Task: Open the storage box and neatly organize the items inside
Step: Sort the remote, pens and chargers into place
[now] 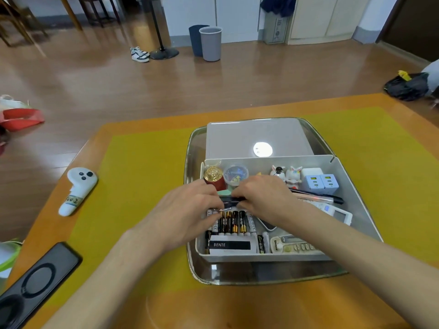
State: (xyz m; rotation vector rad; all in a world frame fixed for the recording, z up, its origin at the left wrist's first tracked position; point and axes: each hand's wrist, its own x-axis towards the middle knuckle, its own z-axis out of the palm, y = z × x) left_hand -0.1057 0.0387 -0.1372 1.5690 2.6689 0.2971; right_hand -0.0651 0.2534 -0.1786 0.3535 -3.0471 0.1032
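Yellow mat on tabletop point(147, 162); grey storage box point(351, 210) sits open on a clear tray point(190, 162), lid off behind it. Sorting step under way. Left hand point(190, 210) and right hand point(263, 195) each pinch one end of a dark pen point(231, 199) above the battery row point(231, 222). Next: lay the pen beside the other pens point(318, 194), parallel.
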